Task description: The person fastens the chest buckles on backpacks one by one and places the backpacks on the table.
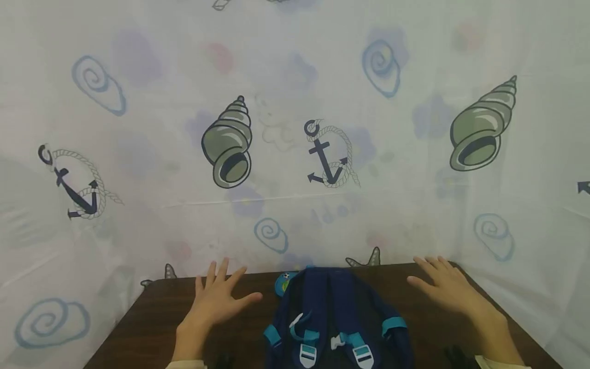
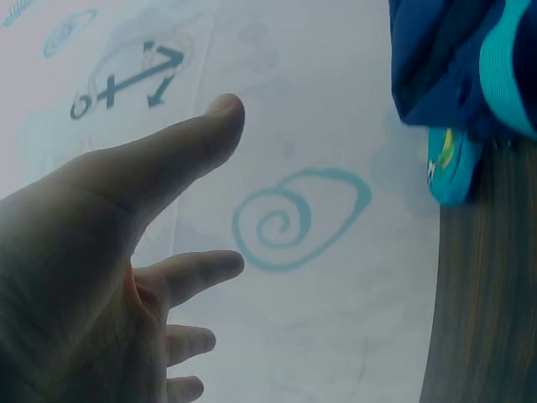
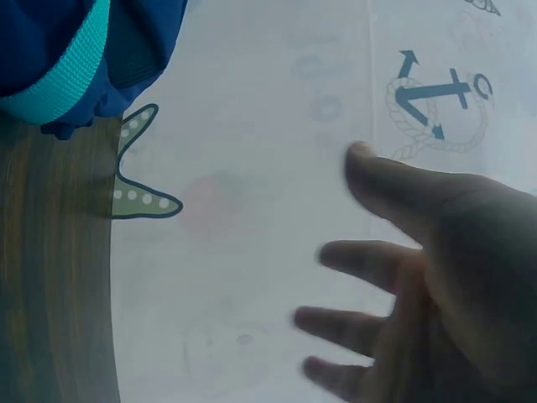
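A dark blue backpack (image 1: pixel 328 307) with turquoise trim lies on the brown table, its shoulder straps and white buckles facing up. To its left, my left hand (image 1: pixel 216 300) is held with fingers spread, touching nothing. My right hand (image 1: pixel 444 287) is on the other side, fingers extended and apart from the bag. In the left wrist view the left hand (image 2: pixel 92 243) has its thumb and fingers stretched out, and part of the backpack (image 2: pixel 453 67) shows at upper right. The right wrist view has the right hand (image 3: pixel 436 269) beside the backpack (image 3: pixel 143 50), holding nothing.
The dark wood-grain table (image 1: pixel 147 318) ends at a pale curtain (image 1: pixel 295 215) printed with shells and anchors, which hangs behind it and along both sides. A small round blue item (image 1: pixel 282 283) with a ball picture peeks out at the backpack's top left.
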Demonstrator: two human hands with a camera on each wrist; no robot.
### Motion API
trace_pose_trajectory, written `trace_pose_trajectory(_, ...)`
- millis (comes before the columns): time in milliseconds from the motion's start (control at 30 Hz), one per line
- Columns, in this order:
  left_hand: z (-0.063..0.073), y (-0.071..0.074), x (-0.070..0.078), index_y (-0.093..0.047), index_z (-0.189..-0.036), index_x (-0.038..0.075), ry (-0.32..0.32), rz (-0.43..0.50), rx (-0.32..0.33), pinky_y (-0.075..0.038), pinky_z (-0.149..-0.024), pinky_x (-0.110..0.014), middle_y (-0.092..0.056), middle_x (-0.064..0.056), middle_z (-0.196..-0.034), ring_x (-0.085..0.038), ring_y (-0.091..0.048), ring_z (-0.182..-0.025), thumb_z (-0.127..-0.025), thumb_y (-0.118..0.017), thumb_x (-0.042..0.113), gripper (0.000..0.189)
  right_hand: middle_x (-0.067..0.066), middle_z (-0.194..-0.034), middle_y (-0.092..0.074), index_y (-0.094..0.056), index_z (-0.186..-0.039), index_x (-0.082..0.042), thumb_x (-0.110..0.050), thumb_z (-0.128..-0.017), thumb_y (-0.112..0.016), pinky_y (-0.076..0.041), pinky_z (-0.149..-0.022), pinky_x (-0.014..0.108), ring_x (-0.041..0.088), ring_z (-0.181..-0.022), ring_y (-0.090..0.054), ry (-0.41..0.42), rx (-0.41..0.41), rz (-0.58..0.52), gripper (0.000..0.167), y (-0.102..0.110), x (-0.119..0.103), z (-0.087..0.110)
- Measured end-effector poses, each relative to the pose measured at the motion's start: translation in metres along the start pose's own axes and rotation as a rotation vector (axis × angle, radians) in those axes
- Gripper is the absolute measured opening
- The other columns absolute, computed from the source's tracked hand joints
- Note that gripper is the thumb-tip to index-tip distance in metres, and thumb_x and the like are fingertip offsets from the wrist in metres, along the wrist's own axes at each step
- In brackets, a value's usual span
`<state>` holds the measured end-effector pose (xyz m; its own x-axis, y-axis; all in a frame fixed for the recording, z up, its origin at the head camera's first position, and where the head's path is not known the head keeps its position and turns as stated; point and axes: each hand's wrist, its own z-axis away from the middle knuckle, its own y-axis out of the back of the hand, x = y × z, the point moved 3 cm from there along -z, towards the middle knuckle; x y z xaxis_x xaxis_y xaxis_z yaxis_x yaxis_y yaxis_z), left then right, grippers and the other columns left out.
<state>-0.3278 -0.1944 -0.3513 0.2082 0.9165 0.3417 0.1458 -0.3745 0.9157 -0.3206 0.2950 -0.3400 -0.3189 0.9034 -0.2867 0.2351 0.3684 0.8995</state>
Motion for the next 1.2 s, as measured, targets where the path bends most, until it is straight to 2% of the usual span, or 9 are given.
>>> trace_pose_trajectory(100,-0.004,0.001,0.006,-0.045,-0.15,0.019,-0.037,0.025,0.046,-0.002,-0.11,-0.08,-0.018,-0.025,-0.164,-0.052,-0.006,-0.15,-0.087,-0.057,0.071,0.083,0.037,-0.142,-0.046,-0.049,-0.142,0.002,-0.046,-0.099,-0.057,-0.027,-0.101,0.077,0.062,-0.134,-0.031,0.022,0.027,-0.004,0.065,0.005,-0.001,-0.001)
trace_pose_trajectory(233,-0.01,0.001,0.021,-0.058,-0.137,0.014,-0.131,0.1,0.149,-0.026,-0.111,-0.071,-0.045,-0.022,-0.151,-0.045,-0.036,-0.142,-0.093,-0.06,0.059,0.063,0.03,-0.138,-0.052,-0.052,-0.139,-0.001,-0.04,-0.099,-0.059,-0.037,-0.098,0.071,0.055,-0.129,-0.043,0.07,0.08,-0.047,0.056,0.011,-0.008,0.001)
trace_pose_trajectory(300,-0.009,0.0,0.026,-0.063,-0.13,0.015,-0.157,0.148,0.16,-0.037,-0.109,-0.062,-0.056,-0.014,-0.141,-0.038,-0.049,-0.134,-0.094,-0.062,0.053,0.053,0.023,-0.135,-0.057,-0.057,-0.135,-0.004,-0.039,-0.1,-0.06,-0.042,-0.097,0.067,0.049,-0.126,-0.05,0.078,0.088,-0.087,0.05,0.01,-0.013,0.002)
trace_pose_trajectory(400,-0.005,-0.003,0.032,-0.067,-0.12,0.016,-0.195,0.225,0.092,-0.05,-0.099,-0.052,-0.068,-0.003,-0.124,-0.029,-0.062,-0.119,-0.095,-0.063,0.049,0.041,0.017,-0.129,-0.064,-0.064,-0.126,-0.007,-0.039,-0.1,-0.058,-0.046,-0.097,0.063,0.044,-0.123,-0.056,0.082,0.047,-0.154,0.042,0.005,-0.024,0.002)
trace_pose_trajectory(467,-0.003,-0.008,0.036,-0.068,-0.115,0.018,-0.225,0.286,-0.002,-0.054,-0.09,-0.045,-0.071,0.002,-0.111,-0.021,-0.067,-0.105,-0.097,-0.061,0.048,0.036,0.011,-0.124,-0.068,-0.067,-0.121,-0.009,-0.041,-0.1,-0.058,-0.049,-0.096,0.059,0.039,-0.118,-0.061,0.094,0.003,-0.18,0.039,0.002,-0.032,0.0)
trace_pose_trajectory(633,0.003,-0.032,0.048,-0.068,-0.107,0.017,-0.286,0.387,-0.245,-0.053,-0.07,-0.031,-0.071,0.004,-0.091,-0.008,-0.063,-0.08,-0.098,-0.06,0.042,0.028,-0.003,-0.113,-0.072,-0.07,-0.114,-0.015,-0.044,-0.101,-0.055,-0.057,-0.087,0.041,0.024,-0.106,-0.068,0.203,-0.134,-0.224,0.035,-0.014,-0.054,-0.003)
trace_pose_trajectory(733,0.008,-0.05,0.053,-0.07,-0.105,0.015,-0.291,0.407,-0.327,-0.052,-0.068,-0.028,-0.071,0.002,-0.091,-0.006,-0.062,-0.078,-0.098,-0.062,0.038,0.025,-0.006,-0.113,-0.071,-0.07,-0.114,-0.018,-0.045,-0.101,-0.055,-0.056,-0.083,0.033,0.019,-0.103,-0.068,0.252,-0.205,-0.254,0.034,-0.025,-0.061,0.001)
trace_pose_trajectory(900,0.012,-0.071,0.058,-0.071,-0.104,0.014,-0.281,0.381,-0.389,-0.053,-0.068,-0.027,-0.07,0.005,-0.086,-0.005,-0.061,-0.075,-0.097,-0.063,0.036,0.024,-0.007,-0.111,-0.071,-0.07,-0.112,-0.019,-0.043,-0.1,-0.057,-0.055,-0.08,0.029,0.012,-0.1,-0.067,0.246,-0.247,-0.28,0.031,-0.037,-0.058,0.008)
trace_pose_trajectory(1200,0.01,-0.091,0.06,-0.073,-0.095,0.01,-0.253,0.346,-0.442,-0.056,-0.071,-0.033,-0.072,0.004,-0.085,-0.009,-0.065,-0.077,-0.096,-0.065,0.035,0.026,-0.011,-0.106,-0.071,-0.072,-0.109,-0.016,-0.04,-0.099,-0.06,-0.056,-0.08,0.028,0.004,-0.097,-0.065,0.284,-0.319,-0.33,0.029,-0.068,-0.064,0.012)
